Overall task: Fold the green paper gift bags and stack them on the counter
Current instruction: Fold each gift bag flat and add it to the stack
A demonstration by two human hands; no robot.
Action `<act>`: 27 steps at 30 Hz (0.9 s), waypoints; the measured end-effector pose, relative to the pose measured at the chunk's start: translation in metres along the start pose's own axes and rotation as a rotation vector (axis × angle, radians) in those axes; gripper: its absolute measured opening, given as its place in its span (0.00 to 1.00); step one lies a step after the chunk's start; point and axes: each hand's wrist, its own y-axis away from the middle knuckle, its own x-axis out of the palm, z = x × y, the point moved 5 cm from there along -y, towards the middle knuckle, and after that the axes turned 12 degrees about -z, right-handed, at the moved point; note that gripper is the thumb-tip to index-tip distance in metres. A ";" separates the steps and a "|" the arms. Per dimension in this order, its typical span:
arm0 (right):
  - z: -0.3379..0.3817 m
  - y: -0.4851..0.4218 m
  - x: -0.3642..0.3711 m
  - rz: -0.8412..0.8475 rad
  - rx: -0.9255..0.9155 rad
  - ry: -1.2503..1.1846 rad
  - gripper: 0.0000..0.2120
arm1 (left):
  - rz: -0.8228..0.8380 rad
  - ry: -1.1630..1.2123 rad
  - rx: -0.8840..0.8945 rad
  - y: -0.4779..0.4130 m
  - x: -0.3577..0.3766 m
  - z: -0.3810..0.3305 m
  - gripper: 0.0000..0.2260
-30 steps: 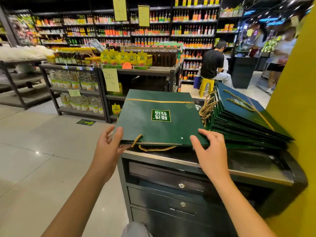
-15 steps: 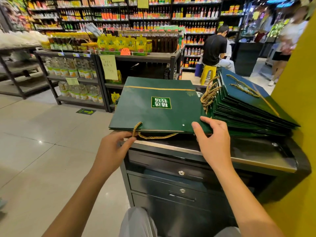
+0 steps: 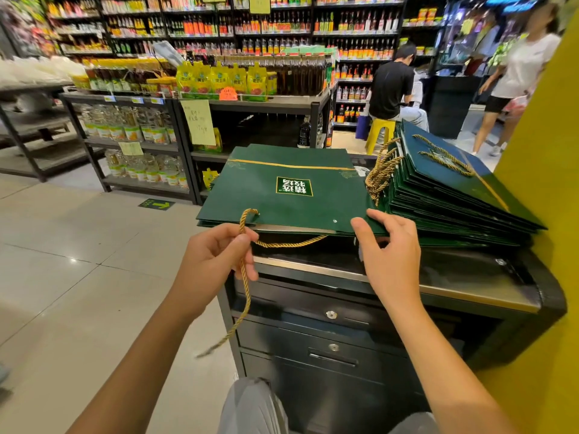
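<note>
Since half a second earlier, the left hand (image 3: 216, 261) had come off the bag's near edge and closed on the gold cord (image 3: 247, 296), drawing it out toward the person. The thumb and curled fingers pinched the cord, and its loose length hung below the hand in front of the drawers (image 3: 329, 314). Another stretch of cord ran right from the hand and under the bag's edge. The right hand (image 3: 388, 249) pinched the near right corner of the bag (image 3: 282, 202), thumb on top and fingers curled beneath. The bag lay flat on the counter (image 3: 470, 286), label upward, with its left part overhanging the counter's end. Just beside it on the right, the stack (image 3: 454, 195) of folded green bags sat fanned on the counter and tilted up toward the yellow pillar (image 3: 539, 214), its gold handles bunched at the left edge. Stocked shelves (image 3: 250, 104) stood beyond, and a person sat on a yellow stool (image 3: 380, 128).
</note>
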 end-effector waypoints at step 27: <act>0.022 0.090 0.045 0.726 -0.208 0.020 0.13 | 0.042 0.695 -0.512 -0.002 0.058 -0.039 0.12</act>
